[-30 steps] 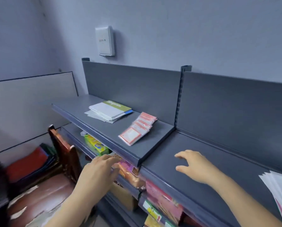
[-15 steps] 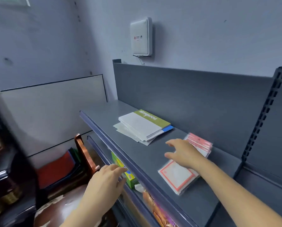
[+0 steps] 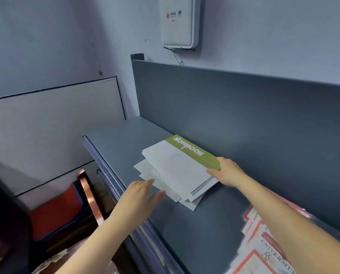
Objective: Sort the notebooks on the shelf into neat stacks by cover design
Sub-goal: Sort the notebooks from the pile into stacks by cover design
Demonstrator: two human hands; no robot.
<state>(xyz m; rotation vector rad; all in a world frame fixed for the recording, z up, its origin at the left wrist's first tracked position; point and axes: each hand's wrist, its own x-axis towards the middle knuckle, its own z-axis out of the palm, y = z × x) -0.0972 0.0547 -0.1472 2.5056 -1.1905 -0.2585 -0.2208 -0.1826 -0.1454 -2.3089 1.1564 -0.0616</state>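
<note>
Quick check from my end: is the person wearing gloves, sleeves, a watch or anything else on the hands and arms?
No. The left hand and right hand are bare, with no gloves, rings or watch showing. Both forearms are bare as far as the frame shows; no sleeve, wristband or marking is visible.

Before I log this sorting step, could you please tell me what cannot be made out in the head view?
- Lower notebooks in the white stack: covers hidden by the green-banded notebook on top.
- Red-bordered notebooks: partly covered by the right forearm, cut off by the bottom edge, blurred.
- Right hand: whether it grips or only touches the stack.
- Left hand: blurred, contact with the loose sheets unclear.
</note>
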